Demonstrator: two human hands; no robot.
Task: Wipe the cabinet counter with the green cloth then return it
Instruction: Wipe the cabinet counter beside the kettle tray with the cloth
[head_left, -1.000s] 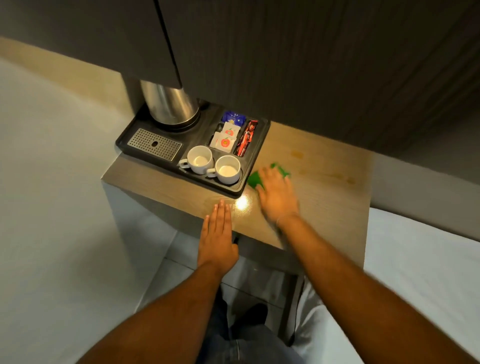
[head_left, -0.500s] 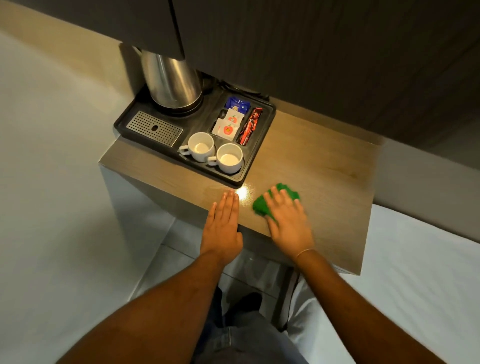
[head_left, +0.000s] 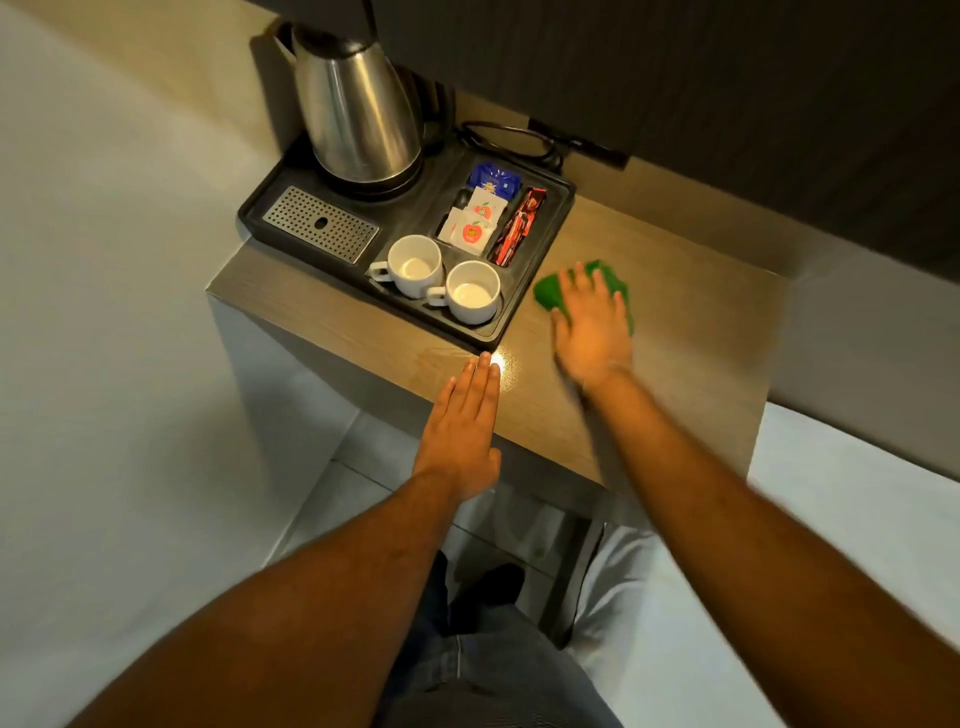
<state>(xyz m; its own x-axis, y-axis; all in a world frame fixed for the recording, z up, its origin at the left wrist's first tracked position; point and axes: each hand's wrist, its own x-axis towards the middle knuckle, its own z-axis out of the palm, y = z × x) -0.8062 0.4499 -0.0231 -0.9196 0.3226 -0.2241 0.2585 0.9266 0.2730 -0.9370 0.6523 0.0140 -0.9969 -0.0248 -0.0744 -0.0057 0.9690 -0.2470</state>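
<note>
While right hand (head_left: 592, 325) flattens green cloth (head_left: 550, 293), bunched

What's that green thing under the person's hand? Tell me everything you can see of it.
It is the green cloth, bright green and soft-looking, bunched rather than spread flat. It lies on the wooden counter, just right of the black tray, near its front corner. The right hand presses flat on it with fingers spread, covering its middle, so only its left end and far and right edges show. The blurred hand suggests wiping.
</note>
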